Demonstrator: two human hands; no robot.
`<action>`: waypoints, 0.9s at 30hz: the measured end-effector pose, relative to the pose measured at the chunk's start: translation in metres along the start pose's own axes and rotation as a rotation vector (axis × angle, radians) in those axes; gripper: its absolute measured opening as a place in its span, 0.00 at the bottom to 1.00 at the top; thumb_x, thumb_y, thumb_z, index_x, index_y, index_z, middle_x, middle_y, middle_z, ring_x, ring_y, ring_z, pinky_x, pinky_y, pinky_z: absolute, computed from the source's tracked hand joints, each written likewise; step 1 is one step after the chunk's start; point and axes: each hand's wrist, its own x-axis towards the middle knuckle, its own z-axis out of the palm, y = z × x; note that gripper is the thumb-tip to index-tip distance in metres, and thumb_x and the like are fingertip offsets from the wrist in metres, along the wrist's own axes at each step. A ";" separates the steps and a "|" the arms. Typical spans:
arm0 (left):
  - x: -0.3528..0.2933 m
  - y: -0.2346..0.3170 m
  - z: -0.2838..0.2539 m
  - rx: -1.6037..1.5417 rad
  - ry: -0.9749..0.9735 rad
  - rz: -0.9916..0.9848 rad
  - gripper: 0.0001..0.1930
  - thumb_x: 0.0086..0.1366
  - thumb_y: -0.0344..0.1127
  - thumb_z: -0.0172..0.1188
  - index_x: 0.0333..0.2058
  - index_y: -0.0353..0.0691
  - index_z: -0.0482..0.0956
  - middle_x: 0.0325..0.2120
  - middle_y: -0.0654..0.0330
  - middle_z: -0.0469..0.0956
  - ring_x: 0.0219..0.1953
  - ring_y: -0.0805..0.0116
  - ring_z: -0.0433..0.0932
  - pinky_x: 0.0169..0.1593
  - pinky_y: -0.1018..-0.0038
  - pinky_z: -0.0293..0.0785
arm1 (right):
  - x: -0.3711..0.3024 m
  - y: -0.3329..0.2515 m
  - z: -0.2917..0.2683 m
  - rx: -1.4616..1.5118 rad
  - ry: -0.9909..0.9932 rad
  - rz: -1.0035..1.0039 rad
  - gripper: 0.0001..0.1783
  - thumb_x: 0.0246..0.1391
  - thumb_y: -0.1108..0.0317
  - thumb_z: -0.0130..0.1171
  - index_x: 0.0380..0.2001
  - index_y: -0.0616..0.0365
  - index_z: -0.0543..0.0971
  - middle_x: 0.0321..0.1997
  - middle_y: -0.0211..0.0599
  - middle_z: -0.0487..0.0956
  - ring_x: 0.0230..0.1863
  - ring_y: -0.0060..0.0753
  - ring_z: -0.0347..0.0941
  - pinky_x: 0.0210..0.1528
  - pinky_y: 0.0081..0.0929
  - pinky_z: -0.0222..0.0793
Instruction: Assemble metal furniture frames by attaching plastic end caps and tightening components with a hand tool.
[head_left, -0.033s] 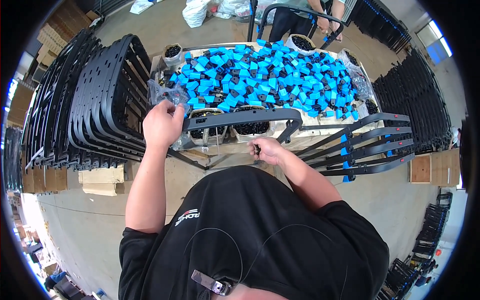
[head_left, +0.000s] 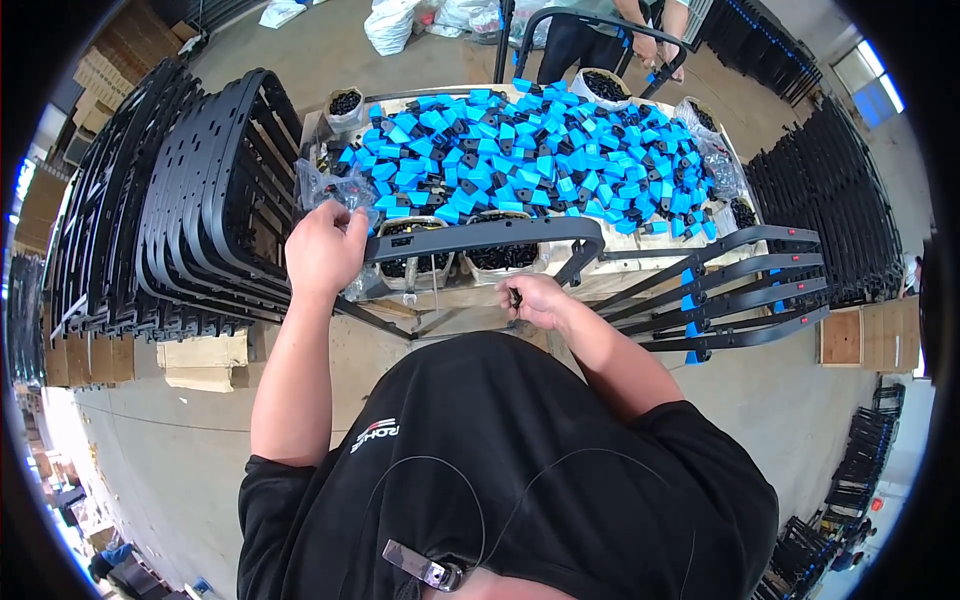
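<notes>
My left hand [head_left: 326, 250] is closed over the left part of a black bent-tube metal frame [head_left: 490, 234], thumb toward the bar. The frame runs across in front of me along the table's near edge and curves down on the right. Below its right bend, my right hand [head_left: 533, 300] has its fingers curled around something small and black, mostly hidden by the fingers. Just behind the frame's bar sit two bags of small black parts, a left bag [head_left: 412, 266] and a right bag [head_left: 503, 258]. A wrench [head_left: 410, 284] hangs by the left bag.
Blue-and-black pieces [head_left: 540, 150] are heaped on the table [head_left: 625, 243]. Black frames stand stacked at left [head_left: 200, 190]; several more frames [head_left: 740, 290] with blue pieces lie at right. A clear plastic bag [head_left: 335, 188] lies near my left hand. Across the table, another person's hands [head_left: 660, 55] hold a frame.
</notes>
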 end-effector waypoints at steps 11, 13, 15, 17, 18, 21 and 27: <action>-0.001 0.000 -0.002 -0.012 -0.002 -0.009 0.19 0.64 0.50 0.60 0.32 0.38 0.83 0.30 0.50 0.84 0.36 0.48 0.83 0.43 0.58 0.77 | -0.008 -0.013 0.019 -0.020 0.045 0.048 0.06 0.67 0.68 0.45 0.39 0.56 0.71 0.24 0.26 0.63 0.17 0.19 0.52 0.15 0.21 0.43; -0.001 0.001 -0.001 -0.011 0.007 -0.011 0.19 0.64 0.50 0.60 0.32 0.38 0.83 0.30 0.50 0.84 0.36 0.48 0.83 0.42 0.58 0.77 | -0.012 -0.013 0.019 -0.011 0.017 0.078 0.07 0.67 0.68 0.45 0.44 0.57 0.70 0.23 0.26 0.63 0.17 0.19 0.53 0.15 0.21 0.44; -0.001 0.001 -0.001 -0.010 0.015 -0.012 0.19 0.64 0.50 0.60 0.32 0.37 0.83 0.30 0.51 0.84 0.36 0.48 0.83 0.42 0.58 0.77 | -0.010 -0.011 0.017 -0.009 -0.017 0.094 0.08 0.66 0.69 0.44 0.45 0.57 0.70 0.23 0.26 0.63 0.17 0.19 0.53 0.15 0.21 0.45; 0.000 0.001 -0.001 -0.015 0.003 -0.020 0.18 0.64 0.50 0.60 0.32 0.38 0.83 0.30 0.51 0.84 0.36 0.48 0.83 0.43 0.58 0.77 | -0.008 -0.008 0.015 -0.005 -0.050 0.110 0.10 0.66 0.69 0.44 0.47 0.57 0.70 0.23 0.27 0.63 0.17 0.20 0.53 0.15 0.22 0.45; -0.001 0.000 -0.001 -0.014 0.003 -0.023 0.18 0.64 0.50 0.60 0.32 0.38 0.83 0.30 0.51 0.84 0.36 0.48 0.83 0.43 0.58 0.77 | -0.009 -0.007 0.015 0.024 -0.100 0.109 0.11 0.65 0.70 0.43 0.48 0.57 0.70 0.24 0.27 0.63 0.18 0.20 0.54 0.16 0.22 0.47; -0.001 0.001 -0.001 -0.021 0.024 -0.015 0.18 0.64 0.50 0.60 0.31 0.38 0.83 0.29 0.51 0.84 0.36 0.48 0.83 0.42 0.58 0.77 | -0.005 0.001 0.013 0.096 -0.141 0.103 0.12 0.65 0.70 0.43 0.50 0.58 0.70 0.24 0.27 0.63 0.19 0.21 0.55 0.17 0.22 0.47; 0.000 0.002 -0.002 -0.022 0.012 -0.015 0.18 0.64 0.50 0.60 0.31 0.38 0.82 0.29 0.52 0.84 0.36 0.49 0.83 0.41 0.58 0.77 | 0.010 0.005 0.002 0.156 -0.086 0.146 0.12 0.66 0.67 0.44 0.49 0.58 0.71 0.26 0.28 0.65 0.21 0.22 0.56 0.18 0.22 0.47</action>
